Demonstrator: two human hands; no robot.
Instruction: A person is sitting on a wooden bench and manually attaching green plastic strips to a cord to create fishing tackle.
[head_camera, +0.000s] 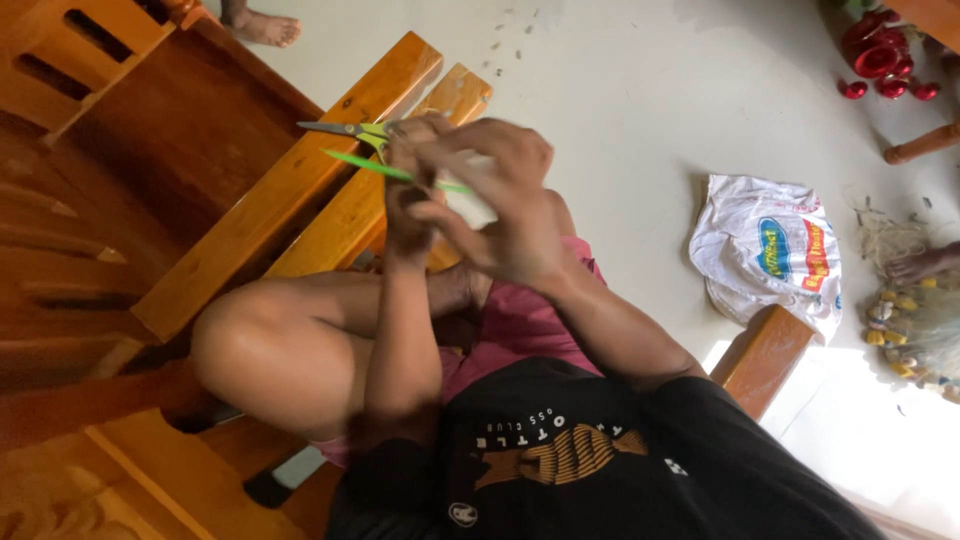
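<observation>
Both my hands are raised close together over my bent knee (270, 350). My right hand (510, 215) reaches across with its fingers closed at the green handle of a pair of scissors (350, 129), whose metal blades point left. My left hand (405, 215) is closed on a thin green strip (365, 165) that slants just under the blades. Something pale shows behind my right hand; I cannot tell what it is. The fingers hide where the strip ends.
Wooden chair arms (300, 180) run beneath my hands, with more wooden furniture at left. On the pale floor lie a crumpled white printed bag (770, 250) and red toys (880, 60). Another person's foot (262, 26) is at the top; a hand (920, 265) works netting at right.
</observation>
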